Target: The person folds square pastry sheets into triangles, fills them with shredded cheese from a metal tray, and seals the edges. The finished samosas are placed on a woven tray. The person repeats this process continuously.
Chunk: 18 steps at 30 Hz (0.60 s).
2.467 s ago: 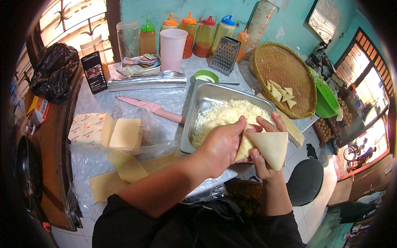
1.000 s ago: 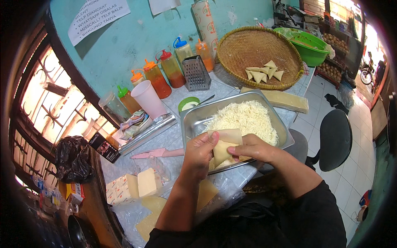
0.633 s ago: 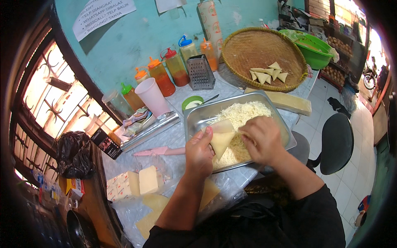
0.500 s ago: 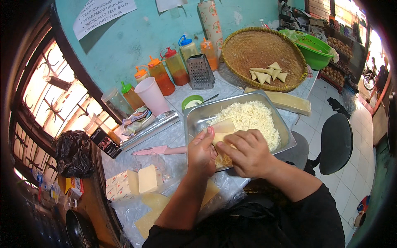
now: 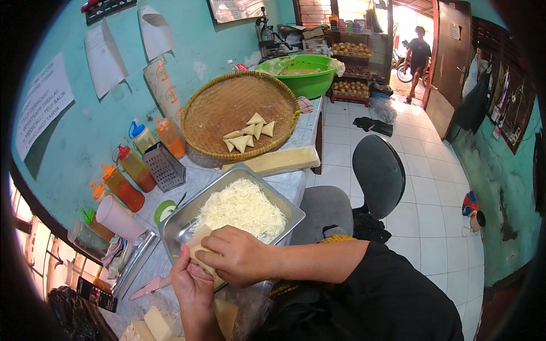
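Over the near edge of a metal tray (image 5: 293, 215), both my hands are closed on a pale pastry wrapper (image 5: 200, 238). My left hand (image 5: 192, 279) grips it from below with the thumb upright along its side. Curled fingers of my right hand (image 5: 242, 256) press on the wrapper from above and hide much of it; any filling inside is out of sight. Grated cheese (image 5: 242, 209) is heaped in the tray beyond my hands. More wrapper sheet (image 5: 225, 317) lies under my right forearm, beside blocks of cheese (image 5: 156, 324).
Folded triangular pastries (image 5: 242, 142) sit on a round woven tray (image 5: 227, 94). A stack of wrappers (image 5: 278, 161) lies before it. Left are a grater (image 5: 164, 166), sauce bottles (image 5: 136, 170), a pink cup (image 5: 119, 219) and a pink knife (image 5: 149, 287). A chair (image 5: 378, 176) stands right; a person (image 5: 419, 57) is at the doorway.
My view has swung to the right, so the table appears farther left and the doorway with a person shows. Both hands stay on the wrapper, and the right has shifted over more of it.
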Each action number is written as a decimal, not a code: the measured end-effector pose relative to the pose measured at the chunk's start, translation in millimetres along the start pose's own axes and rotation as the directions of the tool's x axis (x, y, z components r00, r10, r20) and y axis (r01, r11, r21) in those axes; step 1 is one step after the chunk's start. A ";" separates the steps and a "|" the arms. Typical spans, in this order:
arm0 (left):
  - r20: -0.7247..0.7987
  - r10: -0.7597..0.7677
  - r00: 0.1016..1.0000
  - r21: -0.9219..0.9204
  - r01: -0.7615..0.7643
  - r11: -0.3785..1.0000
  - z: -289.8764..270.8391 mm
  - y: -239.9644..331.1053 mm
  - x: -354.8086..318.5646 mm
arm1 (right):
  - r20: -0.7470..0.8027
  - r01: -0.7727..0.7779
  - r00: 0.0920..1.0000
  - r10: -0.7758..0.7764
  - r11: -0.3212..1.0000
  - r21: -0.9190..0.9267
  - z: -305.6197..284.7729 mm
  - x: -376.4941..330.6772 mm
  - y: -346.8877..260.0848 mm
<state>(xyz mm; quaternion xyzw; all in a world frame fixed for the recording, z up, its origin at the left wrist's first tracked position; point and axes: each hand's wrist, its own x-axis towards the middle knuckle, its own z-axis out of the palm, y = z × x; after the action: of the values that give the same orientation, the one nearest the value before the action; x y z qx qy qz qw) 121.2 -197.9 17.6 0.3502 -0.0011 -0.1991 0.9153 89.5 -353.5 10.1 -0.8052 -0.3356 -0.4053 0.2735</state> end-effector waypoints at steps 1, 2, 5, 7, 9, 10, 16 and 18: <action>0.001 -0.032 0.999 -0.012 0.032 0.999 0.9 -0.1 -1.5 | -0.005 -0.043 0.999 0.043 0.998 0.053 -0.3 -0.9 2.5; 0.088 -0.057 0.995 -0.040 0.061 0.997 1.9 -0.4 -2.1 | -0.009 -0.082 0.996 0.084 0.992 0.101 -0.4 -1.3 6.2; 0.101 -0.103 0.990 -0.095 0.112 0.989 3.1 -5.1 -2.2 | 0.057 -0.266 0.964 0.260 0.933 0.243 -1.2 -3.0 18.9; 0.159 -0.061 0.985 -0.103 0.078 0.992 2.4 -13.3 1.4 | 0.197 -0.471 0.882 0.428 0.818 0.331 -1.0 -4.7 25.8; 0.092 -0.005 0.996 0.008 0.005 1.000 -1.1 -19.8 0.6 | 0.257 -0.554 0.831 0.493 0.695 0.459 -0.6 -7.4 31.8; 0.108 -0.010 0.994 0.026 0.007 1.000 -3.3 -21.6 -0.1 | 0.305 -0.583 0.809 0.503 0.616 0.529 1.1 -8.3 33.6; 0.086 -0.082 0.993 -0.005 0.083 0.997 -9.2 -15.6 -0.9 | 0.413 -0.699 0.699 0.585 0.433 0.570 4.1 -7.0 47.0; 0.154 -0.095 0.983 -0.027 0.100 0.995 -7.9 -14.3 1.7 | 0.483 -0.705 0.674 0.560 0.291 0.647 0.1 -6.0 47.4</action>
<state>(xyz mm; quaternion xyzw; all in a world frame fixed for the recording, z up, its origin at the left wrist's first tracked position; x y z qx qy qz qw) 118.7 -203.1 2.2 0.3177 -0.0507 -0.2698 0.9076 123.0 -385.0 -2.9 -0.6878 -0.1524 -0.0007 0.7097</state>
